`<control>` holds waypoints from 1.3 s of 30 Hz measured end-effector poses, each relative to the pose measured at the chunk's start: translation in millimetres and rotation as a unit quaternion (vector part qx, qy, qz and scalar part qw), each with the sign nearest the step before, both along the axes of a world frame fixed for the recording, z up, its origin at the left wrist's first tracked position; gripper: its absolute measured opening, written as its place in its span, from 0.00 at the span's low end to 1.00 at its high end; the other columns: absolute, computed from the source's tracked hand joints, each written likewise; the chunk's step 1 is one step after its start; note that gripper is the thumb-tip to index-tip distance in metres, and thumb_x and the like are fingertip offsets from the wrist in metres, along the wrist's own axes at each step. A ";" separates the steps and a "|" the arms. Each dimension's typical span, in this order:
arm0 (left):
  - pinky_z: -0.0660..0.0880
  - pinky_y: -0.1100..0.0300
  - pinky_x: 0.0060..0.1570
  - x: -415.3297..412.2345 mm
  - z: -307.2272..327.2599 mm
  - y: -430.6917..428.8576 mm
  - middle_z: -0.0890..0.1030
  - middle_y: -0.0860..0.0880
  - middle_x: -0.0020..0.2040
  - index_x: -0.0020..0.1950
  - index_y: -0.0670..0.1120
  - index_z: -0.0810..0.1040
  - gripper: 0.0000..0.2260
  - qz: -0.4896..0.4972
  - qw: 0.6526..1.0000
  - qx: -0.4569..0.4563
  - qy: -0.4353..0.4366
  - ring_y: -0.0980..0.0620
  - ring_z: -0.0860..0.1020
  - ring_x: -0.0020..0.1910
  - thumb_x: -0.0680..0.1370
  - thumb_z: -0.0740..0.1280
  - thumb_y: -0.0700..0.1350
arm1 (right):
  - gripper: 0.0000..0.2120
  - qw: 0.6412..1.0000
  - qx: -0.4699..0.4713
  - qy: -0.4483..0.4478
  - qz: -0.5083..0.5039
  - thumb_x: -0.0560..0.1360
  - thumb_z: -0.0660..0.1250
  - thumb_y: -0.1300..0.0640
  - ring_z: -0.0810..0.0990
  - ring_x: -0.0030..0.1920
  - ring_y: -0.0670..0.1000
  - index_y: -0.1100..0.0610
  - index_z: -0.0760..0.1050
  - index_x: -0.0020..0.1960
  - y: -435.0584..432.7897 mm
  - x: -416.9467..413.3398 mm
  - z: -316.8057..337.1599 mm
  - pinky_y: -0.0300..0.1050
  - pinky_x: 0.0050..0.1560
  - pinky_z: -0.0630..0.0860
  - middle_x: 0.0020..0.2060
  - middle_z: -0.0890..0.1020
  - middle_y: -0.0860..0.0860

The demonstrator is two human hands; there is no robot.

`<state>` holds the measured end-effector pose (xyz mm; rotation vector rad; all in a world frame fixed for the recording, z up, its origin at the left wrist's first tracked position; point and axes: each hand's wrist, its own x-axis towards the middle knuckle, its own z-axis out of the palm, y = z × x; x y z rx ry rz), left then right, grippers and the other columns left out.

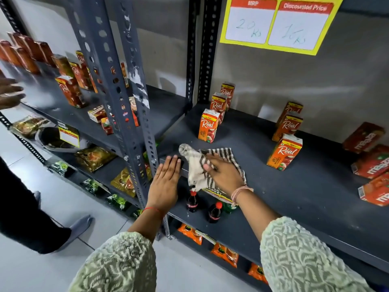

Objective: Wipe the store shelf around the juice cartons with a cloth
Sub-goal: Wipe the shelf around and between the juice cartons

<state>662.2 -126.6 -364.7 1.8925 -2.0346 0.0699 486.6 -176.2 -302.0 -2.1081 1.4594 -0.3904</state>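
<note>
A dark grey metal store shelf (284,186) fills the centre and right of the frame, seen from above by a person in pale green patterned sleeves. At lower centre the right hand (224,175) presses down on a striped grey-and-white cloth (197,165), fingers spread over it and holding it against the shelf's front edge; part of the cloth hangs over that edge. Just to its left, the left hand (166,182) lies flat and open, palm down, on the same front edge beside a perforated upright post (130,106), holding nothing. Behind the cloth, toward the middle of the frame, stand three orange Real juice cartons (208,125) in a row running back to the wall, all upright. Right of centre stands a second row of three Real cartons (284,151), also upright and well apart from the cloth. At the far right edge lie several red-orange Maaza cartons (370,162), some on their sides. Below the shelf edge, at lower centre, two small cola bottles (214,212) with red caps stand on the next shelf down. A yellow price sign (280,22) hangs at upper right (headed MRP and Discounted Price, with handwriting too blurred to read surely). At upper left, a neighbouring shelf (59,102) holds more juice cartons, blurred. Another person's hand (9,93) shows at the left edge.
</note>
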 end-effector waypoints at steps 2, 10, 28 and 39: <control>0.34 0.63 0.67 0.9 -2.3 -3.4 0.59 0.40 0.73 0.72 0.39 0.54 0.28 -0.012 1.000 0.007 0.000 0.48 0.50 0.71 0.72 0.55 0.34 | 0.19 0.993 -0.006 -0.091 -0.076 0.80 0.57 0.50 0.72 0.68 0.56 0.54 0.69 0.69 4.2 -1.1 2.6 0.46 0.67 0.67 0.68 0.74 0.55; 0.40 0.62 0.70 4.0 -2.0 12.3 0.76 0.37 0.61 0.63 0.35 0.70 0.24 -0.016 0.999 -0.008 -0.035 0.41 0.74 0.61 0.69 0.53 0.41 | 0.19 0.990 -0.098 -0.084 -0.059 0.80 0.57 0.57 0.68 0.71 0.57 0.59 0.67 0.70 -18.4 51.9 23.7 0.51 0.71 0.65 0.70 0.70 0.58; 0.40 0.61 0.70 4.1 2.0 24.9 0.57 0.43 0.71 0.71 0.39 0.56 0.26 -0.016 1.000 0.005 0.020 0.47 0.54 0.72 0.80 0.41 0.54 | 0.25 0.991 0.043 0.123 -0.026 0.77 0.55 0.41 0.44 0.78 0.54 0.44 0.58 0.73 -16.4 28.5 -5.0 0.57 0.76 0.41 0.77 0.52 0.46; 0.40 0.68 0.68 2.4 6.3 -0.9 0.70 0.36 0.67 0.67 0.36 0.66 0.25 -0.049 0.997 0.007 0.053 0.42 0.64 0.69 0.77 0.48 0.50 | 0.27 0.990 0.061 0.121 -0.046 0.76 0.55 0.39 0.42 0.77 0.56 0.41 0.56 0.73 -13.2 38.6 2.8 0.67 0.72 0.42 0.78 0.50 0.44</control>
